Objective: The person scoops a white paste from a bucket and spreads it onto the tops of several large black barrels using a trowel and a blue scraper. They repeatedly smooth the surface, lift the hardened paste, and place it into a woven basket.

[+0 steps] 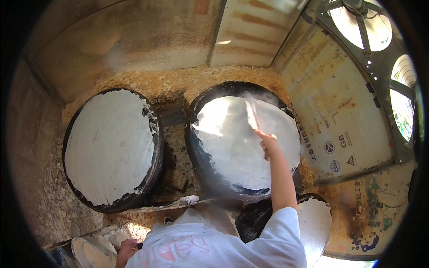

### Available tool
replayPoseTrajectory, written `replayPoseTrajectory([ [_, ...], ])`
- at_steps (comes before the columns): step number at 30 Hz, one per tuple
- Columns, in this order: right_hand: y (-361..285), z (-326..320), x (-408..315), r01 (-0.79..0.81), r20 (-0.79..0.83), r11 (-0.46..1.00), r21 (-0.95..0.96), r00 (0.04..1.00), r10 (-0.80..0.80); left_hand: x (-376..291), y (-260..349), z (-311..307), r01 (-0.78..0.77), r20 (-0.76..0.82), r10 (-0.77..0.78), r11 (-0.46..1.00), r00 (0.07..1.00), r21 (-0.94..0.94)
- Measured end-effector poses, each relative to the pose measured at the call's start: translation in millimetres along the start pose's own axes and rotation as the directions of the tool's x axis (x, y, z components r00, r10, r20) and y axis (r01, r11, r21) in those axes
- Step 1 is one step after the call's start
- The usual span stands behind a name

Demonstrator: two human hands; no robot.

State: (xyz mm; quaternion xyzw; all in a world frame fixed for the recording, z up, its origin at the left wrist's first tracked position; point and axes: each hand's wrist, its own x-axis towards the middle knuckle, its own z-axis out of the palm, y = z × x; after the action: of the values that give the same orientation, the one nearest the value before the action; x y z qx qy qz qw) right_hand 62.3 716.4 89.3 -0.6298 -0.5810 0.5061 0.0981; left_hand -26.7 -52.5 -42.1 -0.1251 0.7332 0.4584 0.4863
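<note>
My right hand (269, 143) grips a pale, flat spreading tool (252, 115), blurred and held over the far part of a round griddle. A thin layer of wet white batter (234, 154) coats most of this black griddle (196, 147), shiny at its upper left, with faint steam above. To the left, a second round griddle (160, 174) bears a matte white sheet (109, 147) with ragged edges. My left hand (127, 249) is low at the left by my shirt, next to a small dark object (139, 246); whether the fingers hold it is unclear.
A third round surface with a white layer (313, 224) lies at lower right, partly hidden by my sleeve. Beside it is a black rounded object (253, 221). A pale basin (90, 253) stands at lower left. Boards (338, 117) and fans (363, 25) enclose the right side.
</note>
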Motion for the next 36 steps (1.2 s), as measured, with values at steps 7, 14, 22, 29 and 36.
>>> replayPoseTrajectory([
  [7,-14,86,-57,0.576,0.255,0.564,-0.591,0.797,-0.547,-11,17,16,0.042,-0.031,-0.043,0.999,0.999,-0.027],
  [14,-1,3,22,0.296,-0.091,0.609,-0.736,0.848,-0.523,-5,-4,11,0.100,-0.033,-0.103,0.992,0.994,-0.070],
  [22,58,-110,65,-0.118,-0.444,0.960,-0.253,0.896,-0.007,44,-101,-18,0.015,0.052,-0.021,0.993,0.998,0.116],
  [29,-13,-47,51,-0.069,0.108,0.967,0.245,0.993,0.044,15,-28,-13,0.158,0.030,-0.155,0.968,0.987,-0.194],
  [36,-28,74,59,0.220,0.456,0.913,0.343,0.811,-0.366,-11,25,19,0.251,0.024,-0.258,0.909,0.966,-0.333],
])
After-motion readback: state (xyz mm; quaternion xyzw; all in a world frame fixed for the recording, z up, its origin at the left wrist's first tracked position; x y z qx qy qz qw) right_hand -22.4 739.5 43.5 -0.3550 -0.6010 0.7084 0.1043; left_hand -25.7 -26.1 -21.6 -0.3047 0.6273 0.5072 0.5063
